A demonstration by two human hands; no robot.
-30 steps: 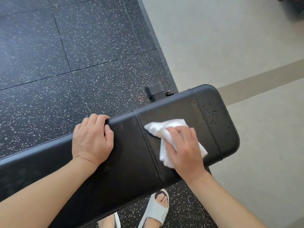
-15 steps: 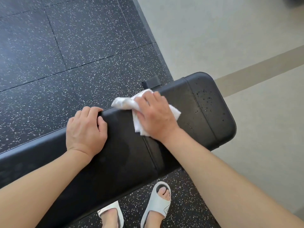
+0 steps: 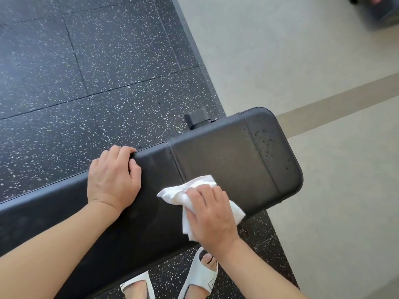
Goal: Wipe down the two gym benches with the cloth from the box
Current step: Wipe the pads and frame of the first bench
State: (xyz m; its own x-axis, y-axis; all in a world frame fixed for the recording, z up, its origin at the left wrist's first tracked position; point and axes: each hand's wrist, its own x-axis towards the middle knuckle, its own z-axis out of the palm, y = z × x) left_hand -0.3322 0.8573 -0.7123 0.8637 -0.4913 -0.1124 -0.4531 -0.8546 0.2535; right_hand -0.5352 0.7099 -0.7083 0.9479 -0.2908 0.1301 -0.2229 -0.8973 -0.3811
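A black padded gym bench [image 3: 226,156] runs from the lower left to the right of the head view. Small droplets speckle its right end. My right hand [image 3: 210,214] presses a crumpled white cloth [image 3: 183,194] flat on the pad near its front edge, just left of the cross seam. My left hand [image 3: 113,178] rests on the bench's far edge, fingers curled over it, holding nothing. Only this one bench is in view.
The bench stands on black speckled rubber floor tiles [image 3: 86,83], whose edge meets pale smooth flooring [image 3: 280,50] on the right. A black frame part [image 3: 197,118] sticks out behind the pad. My feet in white sandals [image 3: 200,275] are below the bench. A dark object [image 3: 380,11] sits top right.
My right hand has dragged the cloth from the far edge of the pad back toward the near edge. My left hand has stayed in place on the far edge.
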